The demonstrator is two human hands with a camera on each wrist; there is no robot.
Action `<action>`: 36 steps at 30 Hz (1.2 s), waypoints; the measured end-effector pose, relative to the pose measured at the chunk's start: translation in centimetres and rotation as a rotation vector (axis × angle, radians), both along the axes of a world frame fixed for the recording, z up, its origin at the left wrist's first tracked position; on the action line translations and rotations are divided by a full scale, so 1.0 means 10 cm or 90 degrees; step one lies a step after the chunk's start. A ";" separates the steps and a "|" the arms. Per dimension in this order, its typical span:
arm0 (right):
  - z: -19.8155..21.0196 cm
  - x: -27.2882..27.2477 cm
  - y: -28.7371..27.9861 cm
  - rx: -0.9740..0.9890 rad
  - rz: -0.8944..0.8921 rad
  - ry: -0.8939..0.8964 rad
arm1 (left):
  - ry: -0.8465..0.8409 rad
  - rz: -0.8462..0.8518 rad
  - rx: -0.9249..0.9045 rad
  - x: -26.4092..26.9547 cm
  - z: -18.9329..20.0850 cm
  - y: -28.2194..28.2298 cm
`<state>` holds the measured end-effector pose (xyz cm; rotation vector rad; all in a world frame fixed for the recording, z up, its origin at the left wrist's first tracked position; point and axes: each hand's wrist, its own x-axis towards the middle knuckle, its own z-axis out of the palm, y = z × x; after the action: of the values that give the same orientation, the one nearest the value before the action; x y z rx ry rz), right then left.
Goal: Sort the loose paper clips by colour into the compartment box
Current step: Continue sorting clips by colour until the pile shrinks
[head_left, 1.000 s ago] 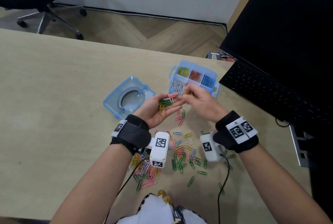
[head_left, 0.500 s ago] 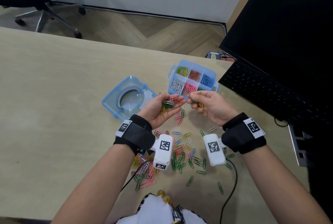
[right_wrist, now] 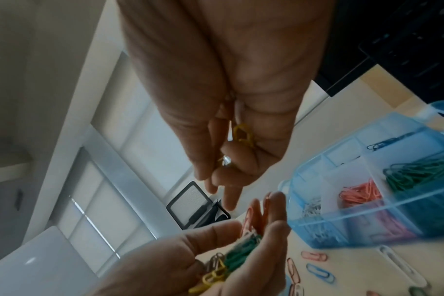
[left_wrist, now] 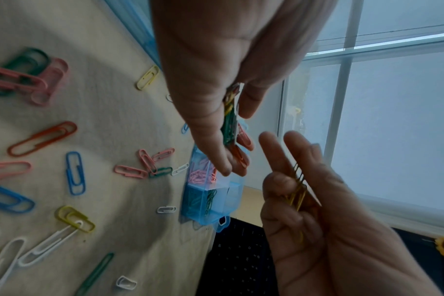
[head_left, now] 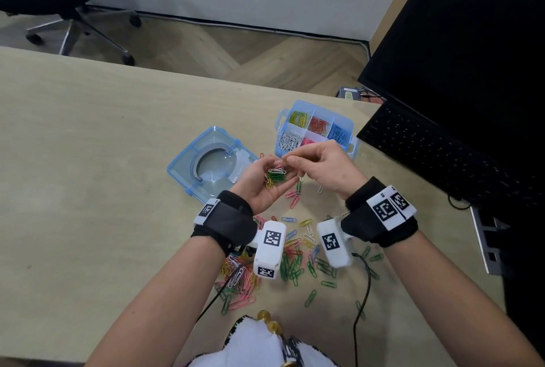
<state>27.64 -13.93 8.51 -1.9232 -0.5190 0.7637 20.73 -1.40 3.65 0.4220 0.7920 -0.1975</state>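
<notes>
- Beige desk (head_left: 88, 160) carried everything, with a black keyboard (head_left: 436, 157) at its right edge and wood flooring beyond.
- Right hand (head_left: 321, 169) had its fingers curled inward around a few yellow clips (left_wrist: 298, 192), its index fingertip and thumb brought close together just above the left palm.
- Left hand (head_left: 262, 186) lay palm up, fingers loosely cupped round a mixed bunch (head_left: 275, 176) of green, yellow, white and pink clips.
- Box (head_left: 348, 123), clear blue and open, stood just behind the hands; its far row held yellow, red and blue clips, its near row white, pink and green ones, each colour in its own compartment.
- Lid (head_left: 206, 163), also clear blue, lay flat to the left of the box, apart from it.
- Loose clips (head_left: 295, 263) of many colours were scattered on the desk between and under the wrists, nearer the person than the box.
</notes>
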 end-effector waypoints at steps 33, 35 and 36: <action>-0.01 0.05 0.15 -0.167 0.171 -0.308 | -0.084 0.006 -0.072 -0.05 0.07 0.06; 0.00 0.02 0.16 -0.166 0.181 -0.320 | -0.076 0.004 -0.066 -0.05 0.07 0.05; 0.00 0.01 0.17 -0.171 0.182 -0.327 | -0.074 0.003 -0.064 -0.05 0.07 0.06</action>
<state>27.73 -12.26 8.55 -2.3373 -1.0679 0.5267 20.24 -0.83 4.31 0.3339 0.6661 -0.2053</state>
